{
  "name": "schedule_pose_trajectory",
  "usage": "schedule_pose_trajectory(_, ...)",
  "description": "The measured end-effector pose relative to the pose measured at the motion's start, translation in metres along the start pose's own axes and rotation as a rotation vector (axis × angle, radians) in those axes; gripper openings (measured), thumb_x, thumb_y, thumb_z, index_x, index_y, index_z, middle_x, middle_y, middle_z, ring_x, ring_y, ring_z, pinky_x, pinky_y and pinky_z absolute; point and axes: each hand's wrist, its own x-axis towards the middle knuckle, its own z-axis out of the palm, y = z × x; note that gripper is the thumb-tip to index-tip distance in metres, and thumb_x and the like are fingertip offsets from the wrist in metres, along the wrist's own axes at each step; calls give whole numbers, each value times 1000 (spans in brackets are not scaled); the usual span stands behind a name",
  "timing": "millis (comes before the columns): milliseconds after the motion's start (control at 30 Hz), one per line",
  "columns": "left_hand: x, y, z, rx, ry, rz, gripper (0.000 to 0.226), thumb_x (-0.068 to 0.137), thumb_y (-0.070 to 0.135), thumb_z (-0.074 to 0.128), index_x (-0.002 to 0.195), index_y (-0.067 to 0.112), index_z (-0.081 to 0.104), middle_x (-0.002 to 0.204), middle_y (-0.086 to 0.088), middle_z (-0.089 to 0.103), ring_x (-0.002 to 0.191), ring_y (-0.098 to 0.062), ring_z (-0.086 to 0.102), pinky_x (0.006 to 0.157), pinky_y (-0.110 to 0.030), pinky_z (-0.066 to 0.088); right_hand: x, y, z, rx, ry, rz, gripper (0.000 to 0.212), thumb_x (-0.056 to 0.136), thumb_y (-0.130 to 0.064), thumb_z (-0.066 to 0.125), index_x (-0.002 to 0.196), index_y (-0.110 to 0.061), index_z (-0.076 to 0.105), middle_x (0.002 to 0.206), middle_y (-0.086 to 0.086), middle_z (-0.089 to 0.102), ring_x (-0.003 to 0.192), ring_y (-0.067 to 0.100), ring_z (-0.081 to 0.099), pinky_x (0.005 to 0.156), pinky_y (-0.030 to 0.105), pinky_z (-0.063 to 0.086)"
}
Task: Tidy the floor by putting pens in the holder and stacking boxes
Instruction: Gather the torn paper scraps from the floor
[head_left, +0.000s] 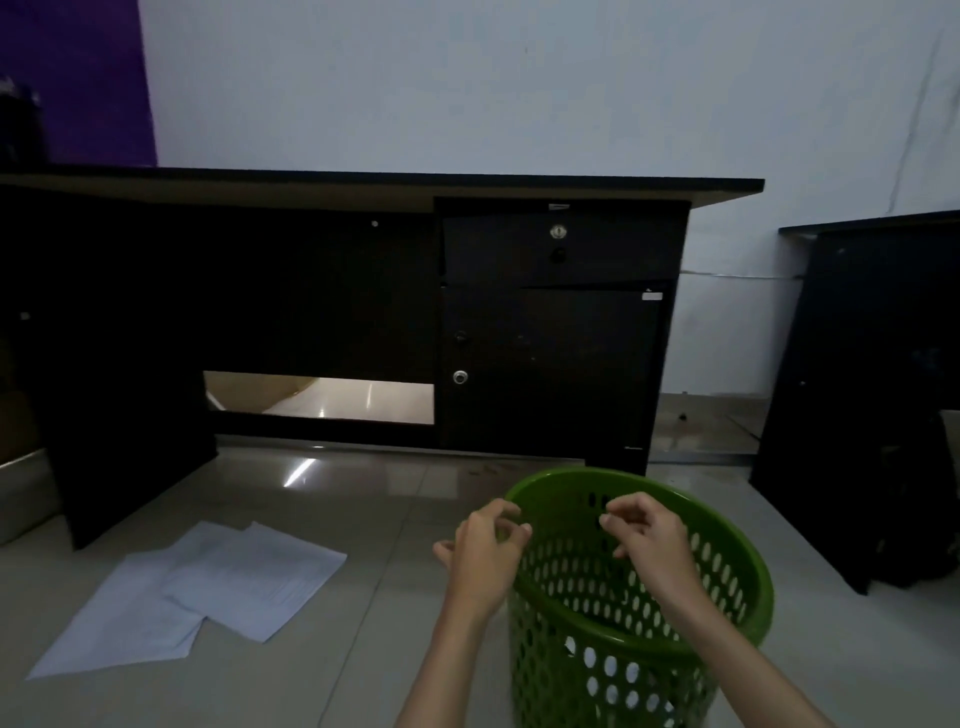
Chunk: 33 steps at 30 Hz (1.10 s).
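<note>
**Head view**

— Where are your hands right now?

— Both are up in the lower middle of the frame, over the green basket (639, 597). My left hand (483, 551) sits at its left rim, fingers loosely curled, and I can't tell whether the fingertips touch the rim. My right hand (649, 535) hovers over the opening, fingers bent and relaxed, gripping nothing.

— And the pens, the holder, the boxes?

— I see none of them here. What lies on the floor (363, 649) is a spread of white papers (208, 587) at lower left, well apart from both hands.

— Which hand is nearer those?

— The left. The sheets run long from lower left toward the middle of the frame, slanting up to the right, so I judge the left hand would reach across and down for them.

— Anything else around?

— A dark desk (363, 291) fills the middle, with a dark cabinet (872, 389) at right. The task's things may sit outside this view.
</note>
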Motion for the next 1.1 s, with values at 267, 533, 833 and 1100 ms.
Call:
schedule_pose_trajectory(267, 3, -42, -91, -10, 202, -155, 4, 87, 26, 60, 86, 29, 58, 80, 13, 61, 94, -13, 59, 103, -40, 36, -15, -41, 94, 173, -123, -145, 10, 86, -4, 59, 82, -12, 62, 81, 5, 63, 78, 16, 60, 57, 21, 50)
schedule_pose_trajectory(533, -35, -109, -220, -198, 538, -291, 8, 89, 15, 58, 92, 12, 64, 86, -1, 65, 86, -15, 60, 74, -24, 45, -58, -80, 207, 337, -404, -171, 22, 81, 2, 61, 73, -18, 63, 69, -5, 67, 67, 5, 59, 68, 26, 48)
schedule_pose_trajectory(833, -159, -165, -366, -323, 1042, -455, 8, 89, 6, 55, 86, 8, 62, 87, -15, 65, 84, -26, 57, 66, -28, 41, -159, -161, 329, 367, -863, -320, 12, 84, -4, 59, 82, -15, 64, 81, -1, 66, 78, 8, 61, 76, 36, 51)
schedule_pose_trajectory(1100, -311, -168, -447, -231, 1397, -598, 14, 90, 15, 55, 78, 17, 60, 87, -8, 64, 78, -18, 58, 65, -30, 40, -296, -233, 402, 449, -1288, -570, 15, 83, -2, 61, 80, -17, 61, 83, -6, 63, 72, -2, 57, 62, 17, 44)
